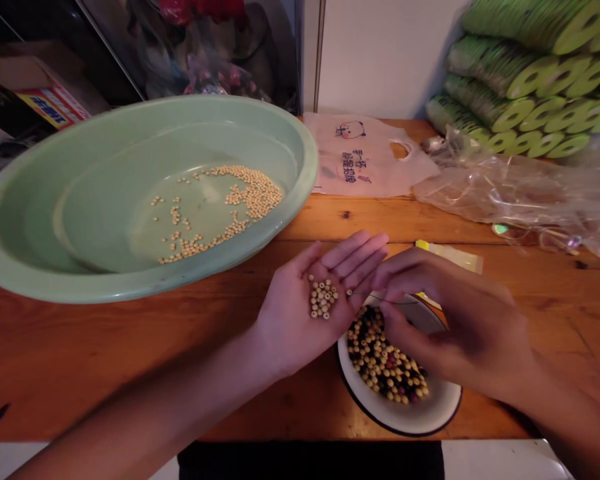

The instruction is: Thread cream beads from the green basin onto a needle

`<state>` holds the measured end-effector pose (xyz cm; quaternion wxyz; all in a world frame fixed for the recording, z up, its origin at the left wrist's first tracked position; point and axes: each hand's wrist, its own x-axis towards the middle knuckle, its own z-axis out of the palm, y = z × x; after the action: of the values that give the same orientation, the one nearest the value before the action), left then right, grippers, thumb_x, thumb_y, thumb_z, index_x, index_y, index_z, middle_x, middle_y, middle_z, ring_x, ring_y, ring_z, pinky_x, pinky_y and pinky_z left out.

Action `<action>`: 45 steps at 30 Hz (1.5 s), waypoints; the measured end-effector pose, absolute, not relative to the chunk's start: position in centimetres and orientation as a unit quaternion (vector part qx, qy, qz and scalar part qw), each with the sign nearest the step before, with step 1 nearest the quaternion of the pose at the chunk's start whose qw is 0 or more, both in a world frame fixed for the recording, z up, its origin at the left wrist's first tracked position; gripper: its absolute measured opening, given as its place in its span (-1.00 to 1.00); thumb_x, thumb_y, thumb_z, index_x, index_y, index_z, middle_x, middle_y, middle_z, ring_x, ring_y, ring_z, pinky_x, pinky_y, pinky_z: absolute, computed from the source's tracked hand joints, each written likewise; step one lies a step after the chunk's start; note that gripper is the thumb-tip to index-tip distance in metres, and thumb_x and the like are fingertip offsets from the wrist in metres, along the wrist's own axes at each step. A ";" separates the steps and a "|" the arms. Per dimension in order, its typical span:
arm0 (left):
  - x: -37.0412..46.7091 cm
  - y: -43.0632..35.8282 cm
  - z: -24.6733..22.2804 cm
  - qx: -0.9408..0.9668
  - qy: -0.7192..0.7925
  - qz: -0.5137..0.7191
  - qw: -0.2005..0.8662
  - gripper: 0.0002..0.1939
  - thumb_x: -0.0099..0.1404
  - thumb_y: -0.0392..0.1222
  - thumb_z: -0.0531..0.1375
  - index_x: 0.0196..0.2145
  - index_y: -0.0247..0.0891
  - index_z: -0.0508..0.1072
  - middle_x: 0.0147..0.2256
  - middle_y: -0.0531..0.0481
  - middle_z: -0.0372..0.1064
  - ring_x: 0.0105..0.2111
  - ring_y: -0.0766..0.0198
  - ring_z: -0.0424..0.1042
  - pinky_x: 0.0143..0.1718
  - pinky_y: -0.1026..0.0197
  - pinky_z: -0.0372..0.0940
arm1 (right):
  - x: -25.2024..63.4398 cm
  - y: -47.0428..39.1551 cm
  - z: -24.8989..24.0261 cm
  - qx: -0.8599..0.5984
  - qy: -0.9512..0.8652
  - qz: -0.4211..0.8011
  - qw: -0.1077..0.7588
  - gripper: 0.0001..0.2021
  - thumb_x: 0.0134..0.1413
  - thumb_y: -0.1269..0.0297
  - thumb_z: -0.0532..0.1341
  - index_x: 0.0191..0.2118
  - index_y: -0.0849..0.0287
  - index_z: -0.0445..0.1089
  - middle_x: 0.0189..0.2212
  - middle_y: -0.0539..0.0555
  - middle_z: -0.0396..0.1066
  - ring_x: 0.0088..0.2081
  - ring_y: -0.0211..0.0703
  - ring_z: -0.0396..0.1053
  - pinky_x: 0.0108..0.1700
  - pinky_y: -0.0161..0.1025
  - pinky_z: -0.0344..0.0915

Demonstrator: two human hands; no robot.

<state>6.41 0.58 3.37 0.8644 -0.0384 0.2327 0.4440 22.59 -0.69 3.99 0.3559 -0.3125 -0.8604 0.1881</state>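
Observation:
My left hand [300, 320] lies palm up with its fingers stretched out, bearing a small heap of pale beads [323, 297]. Close to its fingers, my right hand [445, 313] pinches a thin wire or needle [367, 295] between thumb and fingers. One pale bead [349, 292] sits at the wire's left end, by the left fingers. Under both hands stands a white bowl [443, 410] with a dark rim, holding pale, black and a few reddish beads [387, 360]. A large green basin [120, 283] at the left has many pale beads [260, 193] scattered on its bottom.
A plastic bag with print [370, 160] lies behind the bowl on the wooden table [130, 353]. Clear plastic wrapping [520, 193] and stacked green rolls [530, 80] are at the back right. A small yellow-edged packet [455, 257] lies behind my right hand. A cardboard box [40, 87] stands back left.

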 end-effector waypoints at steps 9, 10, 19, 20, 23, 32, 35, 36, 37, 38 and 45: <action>6.3 0.6 3.0 -0.030 0.215 0.446 0.868 -0.50 0.38 -0.18 -0.13 0.15 -0.50 0.28 0.11 -0.25 0.33 0.13 0.21 0.31 0.16 0.22 0.16 | 22.5 -0.6 3.6 -0.306 -0.871 0.171 0.344 -0.80 0.02 0.57 0.17 -0.27 0.14 0.25 -0.32 0.08 0.35 -0.24 -0.19 0.37 -0.18 -0.23 0.36; 6.3 0.6 3.0 -0.028 0.215 0.448 0.867 -0.50 0.38 -0.18 -0.13 0.14 -0.50 0.28 0.10 -0.26 0.34 0.13 0.20 0.32 0.16 0.22 0.16 | 22.6 -0.6 3.5 -0.306 -0.874 0.164 0.340 -0.81 0.04 0.56 0.17 -0.26 0.13 0.25 -0.32 0.09 0.35 -0.24 -0.18 0.37 -0.19 -0.22 0.36; 6.1 0.8 2.6 0.008 0.207 0.486 0.849 -0.50 0.38 -0.19 -0.13 0.16 -0.49 0.26 0.10 -0.23 0.34 0.13 0.18 0.32 0.20 0.19 0.15 | 23.0 -0.4 3.2 -0.314 -0.908 -0.013 0.276 -0.90 0.10 0.48 0.16 -0.23 0.28 0.30 -0.31 0.21 0.33 -0.28 -0.07 0.31 -0.24 -0.13 0.29; 6.1 0.9 2.5 0.012 0.207 0.490 0.846 -0.50 0.38 -0.19 -0.14 0.16 -0.49 0.26 0.10 -0.23 0.35 0.12 0.19 0.33 0.19 0.19 0.15 | 23.1 -0.3 3.2 -0.318 -0.910 -0.026 0.264 -0.93 0.12 0.48 0.15 -0.25 0.29 0.31 -0.32 0.22 0.33 -0.31 -0.07 0.30 -0.27 -0.12 0.28; 6.1 0.9 2.4 0.025 0.205 0.499 0.842 -0.50 0.38 -0.20 -0.13 0.17 -0.49 0.25 0.09 -0.21 0.37 0.11 0.21 0.33 0.19 0.19 0.16 | 23.1 -0.1 3.0 -0.324 -0.914 -0.024 0.243 -0.92 0.16 0.49 0.10 -0.26 0.30 0.33 -0.37 0.19 0.32 -0.35 -0.10 0.27 -0.33 -0.15 0.26; 6.0 1.0 2.5 0.026 0.214 0.491 0.844 -0.49 0.38 -0.19 -0.13 0.19 -0.47 0.23 0.10 -0.22 0.35 0.13 0.19 0.32 0.17 0.19 0.18 | 22.6 -0.1 2.8 -0.357 -0.888 0.099 0.273 -0.89 0.22 0.46 0.04 -0.22 0.22 0.29 -0.34 0.12 0.35 -0.32 -0.17 0.32 -0.29 -0.23 0.29; 6.0 1.0 2.6 0.018 0.224 0.486 0.845 -0.50 0.39 -0.19 -0.13 0.17 -0.47 0.26 0.07 -0.22 0.38 0.11 0.19 0.34 0.17 0.19 0.18 | 22.6 -0.1 2.9 -0.387 -0.843 0.216 0.303 -0.93 0.21 0.44 0.10 -0.24 0.19 0.31 -0.36 0.03 0.39 -0.34 -0.27 0.36 -0.28 -0.33 0.30; 6.1 1.1 2.7 0.015 0.225 0.488 0.843 -0.51 0.39 -0.19 -0.13 0.16 -0.47 0.27 0.06 -0.21 0.39 0.09 0.19 0.36 0.17 0.18 0.18 | 22.7 0.0 3.0 -0.403 -0.816 0.266 0.316 -0.94 0.20 0.41 0.13 -0.23 0.18 0.33 -0.36 0.01 0.41 -0.34 -0.29 0.37 -0.27 -0.34 0.31; 6.1 1.1 2.7 0.011 0.227 0.490 0.842 -0.52 0.39 -0.19 -0.12 0.15 -0.47 0.28 0.04 -0.21 0.41 0.08 0.20 0.37 0.17 0.18 0.19 | 22.7 0.1 3.0 -0.418 -0.784 0.317 0.332 -0.94 0.19 0.39 0.16 -0.22 0.17 0.35 -0.35 0.00 0.42 -0.34 -0.30 0.37 -0.27 -0.36 0.31; 6.1 1.1 2.8 0.007 0.230 0.492 0.840 -0.52 0.39 -0.20 -0.12 0.14 -0.47 0.30 0.01 -0.20 0.43 0.06 0.20 0.39 0.16 0.18 0.19 | 22.8 0.2 3.0 -0.427 -0.749 0.370 0.348 -0.92 0.18 0.36 0.19 -0.19 0.15 0.36 -0.36 -0.02 0.42 -0.35 -0.31 0.37 -0.29 -0.37 0.32; 6.1 1.0 2.7 -0.006 0.251 0.496 0.831 -0.55 0.38 -0.22 -0.11 0.09 -0.49 0.35 -0.09 -0.18 0.50 -0.07 0.24 0.48 0.07 0.21 0.28 | 23.1 1.0 2.8 -0.356 -0.531 0.672 0.373 -0.80 0.10 0.34 0.27 -0.11 0.12 0.44 -0.55 -0.07 0.26 -0.51 -0.37 0.22 -0.47 -0.40 0.22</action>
<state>6.10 1.02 2.72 0.8313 -0.0058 0.2511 0.4959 23.05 0.99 2.80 0.3734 -0.3561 -0.5314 0.6719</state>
